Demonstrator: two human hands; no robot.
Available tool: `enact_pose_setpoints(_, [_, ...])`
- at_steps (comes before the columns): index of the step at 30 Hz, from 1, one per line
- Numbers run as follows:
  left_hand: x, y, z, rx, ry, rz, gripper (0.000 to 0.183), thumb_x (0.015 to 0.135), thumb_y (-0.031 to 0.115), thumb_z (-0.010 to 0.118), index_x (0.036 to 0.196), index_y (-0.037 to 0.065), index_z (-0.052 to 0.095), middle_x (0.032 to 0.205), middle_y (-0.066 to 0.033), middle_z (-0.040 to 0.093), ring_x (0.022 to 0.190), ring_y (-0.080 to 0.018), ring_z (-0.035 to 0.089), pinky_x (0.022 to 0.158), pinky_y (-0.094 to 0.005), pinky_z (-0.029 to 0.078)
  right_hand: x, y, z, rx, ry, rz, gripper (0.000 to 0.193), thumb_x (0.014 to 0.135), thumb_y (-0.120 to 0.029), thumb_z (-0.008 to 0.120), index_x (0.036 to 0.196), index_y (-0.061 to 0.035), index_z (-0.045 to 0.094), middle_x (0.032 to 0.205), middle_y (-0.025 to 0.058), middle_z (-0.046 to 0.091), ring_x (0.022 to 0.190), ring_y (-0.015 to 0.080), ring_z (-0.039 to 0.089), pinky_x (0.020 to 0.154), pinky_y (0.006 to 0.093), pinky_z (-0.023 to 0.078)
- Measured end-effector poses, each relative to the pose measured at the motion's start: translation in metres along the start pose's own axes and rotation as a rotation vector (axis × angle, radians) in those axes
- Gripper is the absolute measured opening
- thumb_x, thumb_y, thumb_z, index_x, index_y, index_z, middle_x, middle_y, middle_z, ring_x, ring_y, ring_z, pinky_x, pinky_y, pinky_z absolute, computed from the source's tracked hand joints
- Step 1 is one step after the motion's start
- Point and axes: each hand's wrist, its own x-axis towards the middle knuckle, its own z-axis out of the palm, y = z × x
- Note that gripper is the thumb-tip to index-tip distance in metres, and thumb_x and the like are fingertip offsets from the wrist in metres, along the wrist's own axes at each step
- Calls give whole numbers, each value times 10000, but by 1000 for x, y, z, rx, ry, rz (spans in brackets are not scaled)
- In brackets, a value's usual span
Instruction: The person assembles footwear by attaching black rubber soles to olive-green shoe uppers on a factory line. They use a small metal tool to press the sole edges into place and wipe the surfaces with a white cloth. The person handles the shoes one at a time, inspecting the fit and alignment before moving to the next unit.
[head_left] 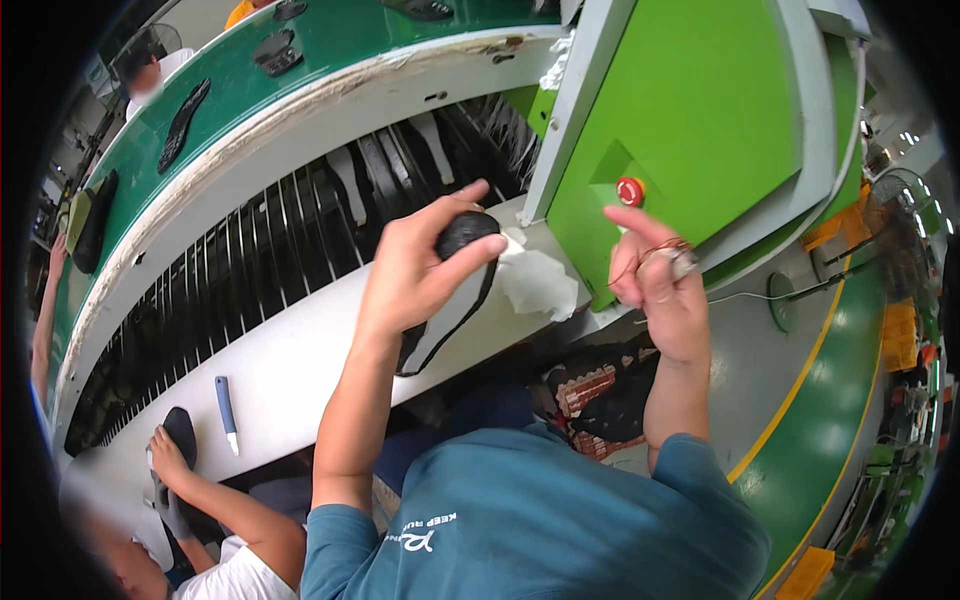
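My left hand (423, 262) is closed around a black shoe sole (468, 234), its rounded end between thumb and fingers. The rest of the sole hangs down behind my hand and wrist, over the white ledge, and is partly hidden. My right hand (662, 285) is raised to the right, apart from the sole. Its index finger points out while the other fingers curl around thin reddish-brown strands (668, 246) and a small pale bit, too small to name. White crumpled paper (538, 283) lies on the ledge between my hands.
A white ledge (290, 362) runs along a slatted conveyor (285, 235) carrying pale shoe pieces. Green belt (225, 112) beyond holds dark soles (183, 125). A green machine panel (700, 110) has a red button (629, 191). A blue-handled knife (226, 412) lies near a co-worker's hand (170, 460).
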Motion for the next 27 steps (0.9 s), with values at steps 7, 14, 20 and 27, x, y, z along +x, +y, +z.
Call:
enact_pose_setpoints(7, [-70,36,-28,-260,330,-25,298,961,74,786,1218,-35,679,1143,-182,794,1046,-200,750,946,-339,583,47,4,72,1026,-76,-174,660,1135,-644,379,814,-97,558,605,-37,366,505,108,267,518,292,250])
enact_pose_setpoints(14, [-87,33,-48,-210,431,6,353,969,63,766,1293,-28,658,1129,-122,763,1022,-143,701,932,-291,555,105,19,158,1340,-191,-102,673,1157,-574,368,734,-107,605,549,-46,350,470,107,251,491,302,246])
enact_pose_setpoints(20, [-101,30,-55,-252,470,-84,473,934,253,770,1304,-27,674,1134,-86,723,976,-134,653,891,-281,515,117,26,184,1367,-147,-49,647,1159,-538,389,710,-114,583,548,-59,320,470,110,227,483,300,232])
enact_pose_setpoints(27, [-98,21,-54,-305,503,-57,435,1006,285,666,1308,-29,674,947,-40,673,810,-90,569,739,-251,445,120,29,192,1313,22,30,659,1154,-567,404,661,-156,556,530,-73,275,444,98,178,435,290,192])
